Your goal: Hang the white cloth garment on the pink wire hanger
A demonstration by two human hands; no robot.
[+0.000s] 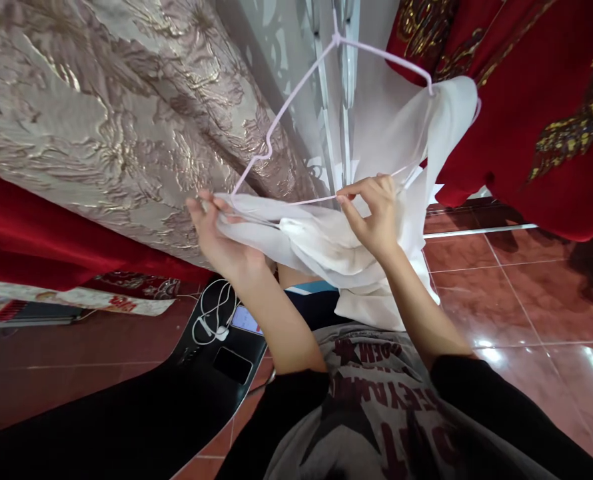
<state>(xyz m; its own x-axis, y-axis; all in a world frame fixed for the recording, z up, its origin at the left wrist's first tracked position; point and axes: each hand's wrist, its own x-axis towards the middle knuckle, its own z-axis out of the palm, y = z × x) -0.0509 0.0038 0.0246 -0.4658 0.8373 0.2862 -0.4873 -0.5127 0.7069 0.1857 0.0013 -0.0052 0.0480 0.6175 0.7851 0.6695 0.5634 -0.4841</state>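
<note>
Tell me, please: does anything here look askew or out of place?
The hanger looks askew: its end near the left hand sits lower in the picture than the other. The white garment on it looks uneven, bunched up near the right hand. I see no spill.

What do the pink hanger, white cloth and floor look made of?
The hanger looks like plastic-coated wire, smoothly finished: thin, evenly pink. The white cloth may be light synthetic, softly matte: partly sheer, loosely folded. The floor is likely glazed tile, glossy: straight joints, bright reflections.
</note>
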